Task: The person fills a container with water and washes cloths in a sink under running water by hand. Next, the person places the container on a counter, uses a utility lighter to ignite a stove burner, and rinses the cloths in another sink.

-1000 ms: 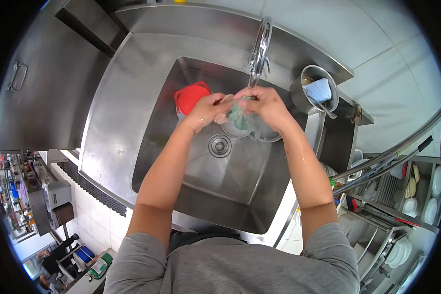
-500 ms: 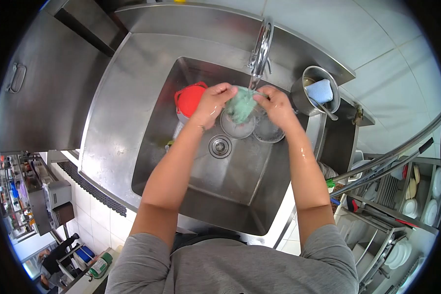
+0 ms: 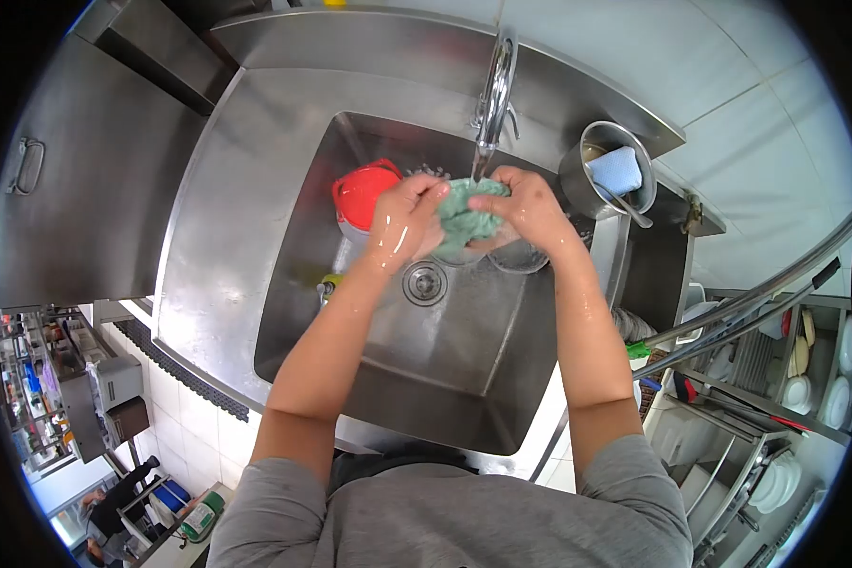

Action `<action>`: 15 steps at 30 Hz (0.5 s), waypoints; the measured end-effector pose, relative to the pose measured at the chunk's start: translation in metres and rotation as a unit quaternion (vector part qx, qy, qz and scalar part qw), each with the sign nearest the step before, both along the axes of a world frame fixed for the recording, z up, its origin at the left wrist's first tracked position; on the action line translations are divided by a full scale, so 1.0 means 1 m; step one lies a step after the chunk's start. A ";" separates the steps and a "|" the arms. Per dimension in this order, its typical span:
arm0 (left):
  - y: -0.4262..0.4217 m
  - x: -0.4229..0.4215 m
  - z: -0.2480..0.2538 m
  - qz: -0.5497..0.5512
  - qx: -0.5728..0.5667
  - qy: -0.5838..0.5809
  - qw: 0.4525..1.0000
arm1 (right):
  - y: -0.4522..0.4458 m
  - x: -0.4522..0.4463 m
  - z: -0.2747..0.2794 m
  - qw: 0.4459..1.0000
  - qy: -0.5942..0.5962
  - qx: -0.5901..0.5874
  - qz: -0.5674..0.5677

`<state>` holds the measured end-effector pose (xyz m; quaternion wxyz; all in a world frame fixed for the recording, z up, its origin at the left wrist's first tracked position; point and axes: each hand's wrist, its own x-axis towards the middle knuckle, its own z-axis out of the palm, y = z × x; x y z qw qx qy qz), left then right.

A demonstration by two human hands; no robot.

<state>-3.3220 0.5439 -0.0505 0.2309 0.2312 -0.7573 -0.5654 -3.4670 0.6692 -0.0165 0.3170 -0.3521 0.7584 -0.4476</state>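
Note:
Under the running tap (image 3: 497,90), a wet green cloth (image 3: 470,220) is bunched between my two hands. My left hand (image 3: 407,220) grips its left side, thumb and fingers pinched. On the right side, my right hand (image 3: 530,210) holds it with the thumb pressed on top. Water runs down onto the cloth, and both hands are wet. Beneath it sit round bowls, partly covered by the cloth and hands; one bowl (image 3: 519,257) shows below my right hand. A red-topped container (image 3: 362,194) stands in the sink left of my left hand.
The steel sink (image 3: 426,369) has a round drain (image 3: 425,283) below my hands. A metal pot (image 3: 577,180) with a blue sponge (image 3: 617,170) and a spoon stands at the right rim. A yellow-green item (image 3: 329,287) lies by my left forearm. A person (image 3: 114,511) is far off at lower left.
The cloth was spread and hanging between my hands; now it is gathered into a bunch. Both hands have come slightly lower, and the right fingers have folded around it.

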 end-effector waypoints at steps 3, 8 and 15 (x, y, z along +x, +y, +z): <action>-0.017 0.003 0.009 0.051 0.035 0.001 0.998 | -0.001 0.000 0.007 0.998 -0.007 -0.021 0.051; -0.020 -0.003 0.019 0.027 -0.103 0.017 0.994 | -0.020 0.002 0.003 0.990 0.012 -0.136 0.022; -0.029 0.010 0.019 -0.005 -0.269 -0.074 0.960 | -0.008 -0.017 0.008 0.998 -0.029 -0.056 0.021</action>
